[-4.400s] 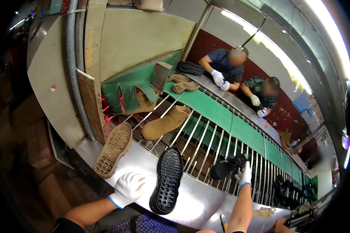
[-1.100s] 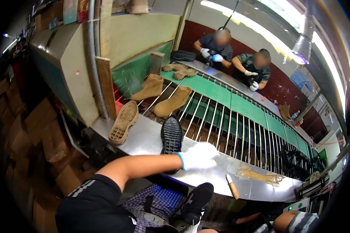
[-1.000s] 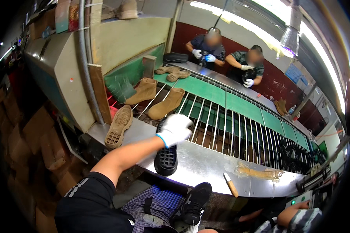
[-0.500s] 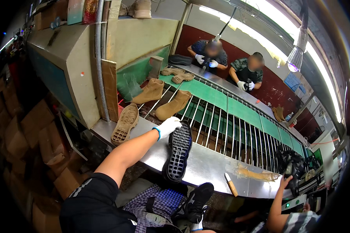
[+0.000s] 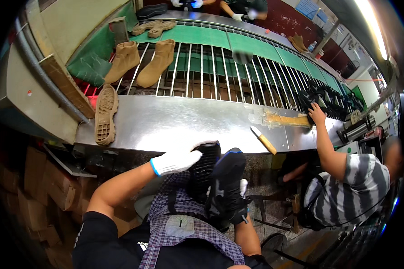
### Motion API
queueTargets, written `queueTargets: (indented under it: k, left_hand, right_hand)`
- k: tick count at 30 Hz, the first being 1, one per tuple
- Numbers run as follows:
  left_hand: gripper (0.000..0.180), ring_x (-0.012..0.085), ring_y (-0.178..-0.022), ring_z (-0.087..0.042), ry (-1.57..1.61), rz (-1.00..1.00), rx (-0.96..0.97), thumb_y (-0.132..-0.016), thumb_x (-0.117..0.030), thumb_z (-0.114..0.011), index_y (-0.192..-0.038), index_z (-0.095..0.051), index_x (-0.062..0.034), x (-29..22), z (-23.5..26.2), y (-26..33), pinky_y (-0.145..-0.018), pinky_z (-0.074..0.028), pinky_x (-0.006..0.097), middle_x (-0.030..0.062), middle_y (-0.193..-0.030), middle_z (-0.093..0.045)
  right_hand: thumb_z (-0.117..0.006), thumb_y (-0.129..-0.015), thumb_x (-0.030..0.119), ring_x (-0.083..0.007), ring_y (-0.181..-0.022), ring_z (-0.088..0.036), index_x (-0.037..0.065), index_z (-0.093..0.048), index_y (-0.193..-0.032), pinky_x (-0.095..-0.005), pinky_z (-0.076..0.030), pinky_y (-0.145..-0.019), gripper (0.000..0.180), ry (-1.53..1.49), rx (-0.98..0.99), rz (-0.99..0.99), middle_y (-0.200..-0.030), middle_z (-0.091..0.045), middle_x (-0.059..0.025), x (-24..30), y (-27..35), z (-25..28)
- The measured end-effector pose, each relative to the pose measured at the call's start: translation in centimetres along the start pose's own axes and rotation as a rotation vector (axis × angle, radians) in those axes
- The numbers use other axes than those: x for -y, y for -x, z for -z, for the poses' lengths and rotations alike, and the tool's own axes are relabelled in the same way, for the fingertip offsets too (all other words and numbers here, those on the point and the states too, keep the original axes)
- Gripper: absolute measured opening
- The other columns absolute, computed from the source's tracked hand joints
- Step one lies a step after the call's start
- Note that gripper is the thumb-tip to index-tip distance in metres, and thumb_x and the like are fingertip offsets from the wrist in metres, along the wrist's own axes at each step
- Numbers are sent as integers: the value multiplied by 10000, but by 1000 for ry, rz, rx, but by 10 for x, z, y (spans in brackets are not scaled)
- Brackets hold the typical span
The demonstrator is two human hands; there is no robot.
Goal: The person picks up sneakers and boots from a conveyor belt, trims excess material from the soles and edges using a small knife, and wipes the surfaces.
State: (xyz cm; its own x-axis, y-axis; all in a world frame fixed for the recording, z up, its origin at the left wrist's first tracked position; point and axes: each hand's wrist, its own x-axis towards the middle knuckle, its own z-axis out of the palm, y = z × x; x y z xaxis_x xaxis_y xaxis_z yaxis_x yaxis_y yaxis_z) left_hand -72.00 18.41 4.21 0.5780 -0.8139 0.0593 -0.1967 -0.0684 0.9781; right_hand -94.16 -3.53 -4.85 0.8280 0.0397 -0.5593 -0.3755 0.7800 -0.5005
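My left hand [image 5: 177, 162], in a white glove with a blue cuff, grips a black rubber shoe sole [image 5: 205, 168] by its side above my lap. Close against the sole's right side is a black shoe upper [image 5: 227, 184], tilted with its toe toward the bench. My right hand [image 5: 243, 187] holds this upper from behind; only a bit of white glove shows past its edge, and most of the fingers are hidden. A checked apron [image 5: 164, 208] lies under both pieces.
A metal bench edge [image 5: 175, 119] runs before me, carrying a wooden-handled knife [image 5: 265, 141] and a tan sole [image 5: 106, 117]. Tan boots [image 5: 157, 65] stand on the bars [image 5: 215, 78] beyond. At right, a co-worker in a striped shirt [image 5: 350, 190] reaches to black shoes [image 5: 327, 101].
My left hand has brought the black sole from the bench edge back over my lap. The black upper has risen beside it. My view has shifted down and right.
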Motion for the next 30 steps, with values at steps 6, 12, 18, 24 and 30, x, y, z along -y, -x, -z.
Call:
queueTargets:
  k: [6, 12, 18, 24, 30]
  left_hand:
    - [434, 252, -1427, -614, 122, -95, -7, -1126, -72, -569, -1555, -574, -3, -6, -10, -5, -1244, -457, 411, 168, -1546, -647]
    - [409, 262, -1402, -644, 76, -43, -38, -1124, -53, -560, -1524, -603, 19, -20, -15, 1, -1229, -475, 399, 175, -1506, -679]
    - [402, 262, -1389, -658, 61, -118, -12, -1123, -36, -545, -1515, -615, 22, -26, -16, 5, -1212, -490, 389, 183, -1508, -676]
    - [401, 293, -1379, -667, 32, -120, 4, -1104, 10, -529, -1492, -615, 64, -39, -13, 2, -1211, -500, 408, 221, -1484, -683]
    - [378, 293, -1338, -694, 41, -152, -10, -1084, 25, -539, -1444, -643, 77, -35, -14, -1, -1189, -523, 424, 226, -1464, -692]
  right_hand:
    - [-547, -1029, 771, -339, -1459, -562, 90, -413, -1692, -508, -480, -1232, 960, -265, 293, -168, -1676, -497, -174, -23, -6, 56]
    - [-660, -1048, 634, -334, -1455, -579, 9, -403, -1673, -488, -483, -1239, 920, -102, 256, -52, -1656, -516, -193, -9, -3, 11]
    - [-631, -1056, 654, -326, -1462, -573, 1, -406, -1670, -480, -479, -1237, 924, 69, 236, -12, -1647, -525, -192, -4, 0, 8]
    - [-611, -1055, 675, -344, -1453, -581, 16, -418, -1666, -498, -501, -1220, 919, 203, 282, 117, -1634, -531, -204, -4, -7, 12]
    - [-611, -1051, 680, -363, -1430, -599, 22, -429, -1656, -514, -533, -1193, 913, 242, 288, 174, -1612, -544, -221, -6, -13, 11]
